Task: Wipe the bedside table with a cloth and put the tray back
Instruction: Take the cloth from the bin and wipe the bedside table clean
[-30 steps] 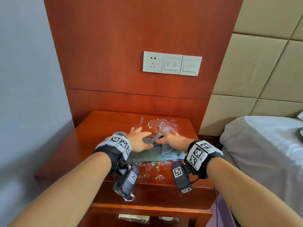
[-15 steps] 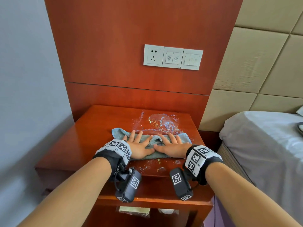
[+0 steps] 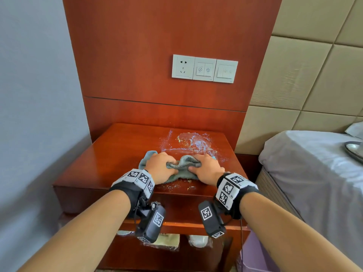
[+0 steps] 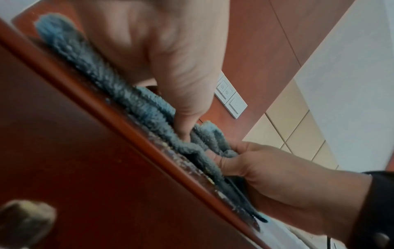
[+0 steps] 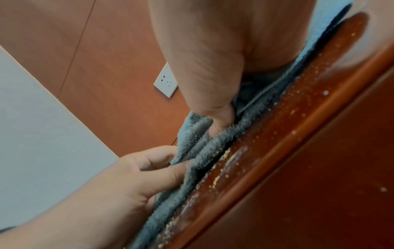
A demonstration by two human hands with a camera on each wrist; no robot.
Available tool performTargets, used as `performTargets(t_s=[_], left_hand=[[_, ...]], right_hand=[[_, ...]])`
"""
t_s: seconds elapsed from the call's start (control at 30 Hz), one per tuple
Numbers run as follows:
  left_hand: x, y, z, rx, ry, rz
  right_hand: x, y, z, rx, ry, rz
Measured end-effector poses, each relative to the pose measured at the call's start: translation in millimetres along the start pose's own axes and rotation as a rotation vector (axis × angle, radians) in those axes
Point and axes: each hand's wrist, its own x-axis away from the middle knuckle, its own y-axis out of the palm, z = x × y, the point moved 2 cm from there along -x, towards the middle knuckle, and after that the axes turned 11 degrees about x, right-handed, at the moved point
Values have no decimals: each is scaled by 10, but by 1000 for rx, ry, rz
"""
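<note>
No words or brand names can be read anywhere. The white wall plates (image 3: 204, 69) on the red-brown wood panel (image 3: 157, 55) show only small round signs and socket holes. The black bands on both wrists carry square black-and-white code patches, not letters.

The fluffy blue-grey cloth (image 3: 182, 167) lies on the shiny red-brown wooden counter (image 3: 117, 154), near its front edge and a bit right of the middle. It is bunched up into soft folds between the two hands, and a flat corner sticks out to the left.

The left hand (image 3: 160, 169) has its fingers curled down into the cloth, so its grip is pinching a fold. The right hand (image 3: 208, 169) does the same on the other side, with its thumb and fingers squeezing the cloth. The wrist views show the thumbs pushed into the folds. The two hands are close, with a hump of cloth between them.

Behind the cloth the counter top has a wet, sparkly smear (image 3: 192, 142) with tiny pale crumbs. More crumbs lie along the front edge, just by the cloth.

A round metal tray (image 3: 354, 151) lies on the grey bed (image 3: 314, 173) at the far right, only partly in view, well apart from the counter. Padded tan wall squares (image 3: 314, 75) are above the bed.
</note>
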Motion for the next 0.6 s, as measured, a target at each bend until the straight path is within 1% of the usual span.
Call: performTargets(t_s=[0.1, 0.17, 0.23, 0.3, 0.4, 0.47, 0.53, 0.6], left_hand=[[13, -120, 145, 55, 51, 87], [26, -229, 249, 58, 79, 88], [37, -324, 325, 66, 86, 80], [71, -364, 375, 59, 89, 61], [148, -343, 326, 63, 47, -7], [196, -305, 237, 33, 28, -50], [244, -241, 155, -58, 22, -108], [260, -156, 79, -76, 0, -156]], right_hand=[[18, -119, 0, -138, -42, 80], [85, -264, -18, -160, -72, 122], [144, -379, -17, -167, -105, 133], [186, -426, -4, -199, -123, 104], [258, -397, 12, -213, -121, 73], [290, -308, 47, -158, -106, 35], [307, -186, 96, -60, -107, -16], [320, -103, 117, -84, -137, -24]])
